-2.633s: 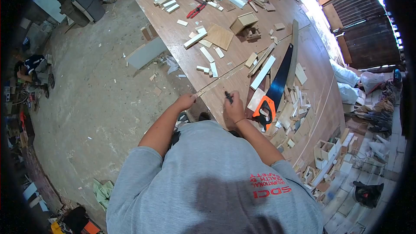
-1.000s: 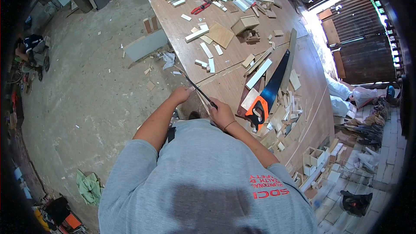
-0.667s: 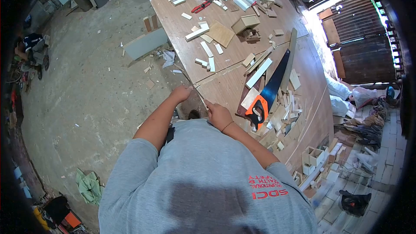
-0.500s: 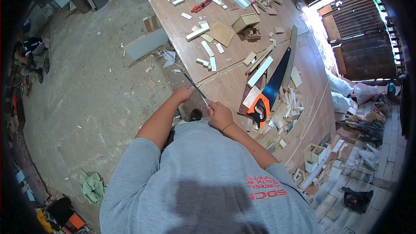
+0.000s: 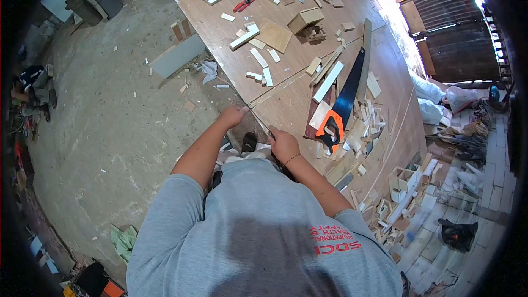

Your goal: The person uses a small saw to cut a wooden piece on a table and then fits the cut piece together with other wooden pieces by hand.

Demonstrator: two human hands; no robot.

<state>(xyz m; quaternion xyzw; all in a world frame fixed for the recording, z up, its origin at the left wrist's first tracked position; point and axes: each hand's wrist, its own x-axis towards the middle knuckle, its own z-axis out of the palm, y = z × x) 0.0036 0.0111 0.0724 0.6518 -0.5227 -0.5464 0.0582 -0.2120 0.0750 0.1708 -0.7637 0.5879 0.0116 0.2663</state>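
At the table's near corner, my left hand (image 5: 234, 116) is closed at the far end of a thin dark strip (image 5: 260, 120). The strip runs down to my right hand (image 5: 284, 144), whose fingers are wrapped round its near end. What the strip is cannot be made out. To the right of my right hand, a handsaw (image 5: 345, 104) with an orange and black handle lies on the wooden table (image 5: 280, 104). White and bare wood pieces lie beside the saw, among them a white strip (image 5: 328, 82).
Red-handled pliers (image 5: 245, 3), a small wooden box (image 5: 306, 20) and a square board (image 5: 274, 36) rest farther back on the table. A grey panel (image 5: 177, 56) leans by its left edge. A person (image 5: 34, 88) sits at the far left.
The dark strip has swung down from a raised slant and its far end is now by my left hand. The view has shifted slightly; my right hand sits a little farther right.
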